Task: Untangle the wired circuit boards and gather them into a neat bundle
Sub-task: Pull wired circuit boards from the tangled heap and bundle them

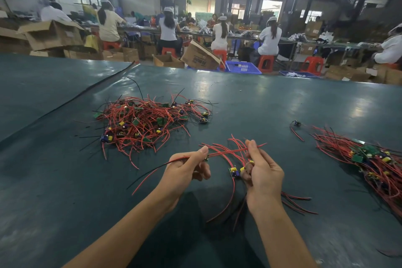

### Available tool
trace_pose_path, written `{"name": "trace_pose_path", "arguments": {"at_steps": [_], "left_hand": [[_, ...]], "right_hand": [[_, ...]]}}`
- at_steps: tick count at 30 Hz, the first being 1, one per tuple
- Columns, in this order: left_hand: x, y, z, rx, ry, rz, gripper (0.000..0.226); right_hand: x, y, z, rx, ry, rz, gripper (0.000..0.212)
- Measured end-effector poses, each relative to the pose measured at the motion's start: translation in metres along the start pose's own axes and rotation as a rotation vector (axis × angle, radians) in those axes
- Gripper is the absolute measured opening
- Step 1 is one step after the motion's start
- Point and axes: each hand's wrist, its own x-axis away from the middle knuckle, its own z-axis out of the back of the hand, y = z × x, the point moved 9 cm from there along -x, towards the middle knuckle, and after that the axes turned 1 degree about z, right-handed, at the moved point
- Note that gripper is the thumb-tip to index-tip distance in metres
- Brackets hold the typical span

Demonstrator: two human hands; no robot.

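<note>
Single head-worn cam, wide-angle, pitched forward-down, close over the green table (272, 102); far workers (167, 28) at 12 o'clock, edges probably bowed by lens.

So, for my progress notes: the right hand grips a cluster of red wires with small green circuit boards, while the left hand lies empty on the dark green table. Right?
Not quite. In the head view the left hand is not empty: it pinches a red wire that runs across to the right hand, above the dark green table. The rest holds.
</note>
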Motion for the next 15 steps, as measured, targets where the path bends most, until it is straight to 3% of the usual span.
{"name": "trace_pose_path", "arguments": {"at_steps": [3, 7, 9, 15], "left_hand": [[-0.001, -0.002, 0.004, 0.024, 0.025, 0.016, 0.042], [-0.002, -0.002, 0.006, -0.021, 0.024, 0.0, 0.043], [-0.002, -0.003, 0.003, -0.073, -0.009, -0.005, 0.044], [-0.002, 0.003, -0.001, -0.216, -0.05, -0.059, 0.051]], "right_hand": [[0.009, 0.003, -0.008, 0.083, -0.062, 0.027, 0.025], [0.034, 0.017, -0.039, 0.282, -0.296, 0.063, 0.035], [0.045, 0.02, -0.052, 0.301, -0.383, 0.118, 0.03], [0.033, 0.015, -0.04, 0.272, -0.248, 0.087, 0.025]]}}
